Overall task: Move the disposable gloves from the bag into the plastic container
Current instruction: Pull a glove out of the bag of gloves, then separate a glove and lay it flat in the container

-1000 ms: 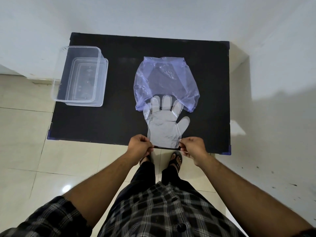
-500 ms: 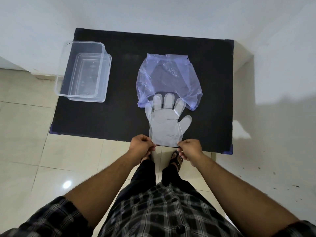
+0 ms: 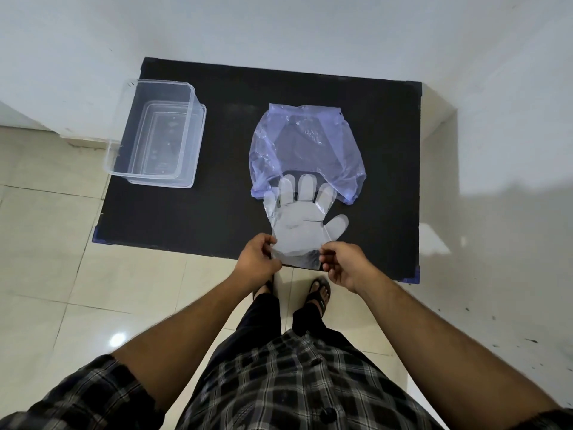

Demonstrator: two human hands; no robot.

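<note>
A thin see-through disposable glove lies flat on the black table, fingers pointing away from me. Its fingertips sit under the mouth of a crumpled bluish plastic bag in the table's middle. My left hand pinches the glove's cuff at its left corner. My right hand pinches the cuff at its right corner, at the table's near edge. The clear plastic container stands with no lid on the table's left end, overhanging the edge a little; nothing shows inside it.
The table stands against a white wall, with pale floor tiles to the left and near side. My legs and sandalled feet are just below the table's near edge. Bare black tabletop lies between the container and the bag.
The glove has slid a little further out of the bag toward me, still pinched at the cuff by both hands. My right hand has loosened its fingers somewhat. The view has shifted.
</note>
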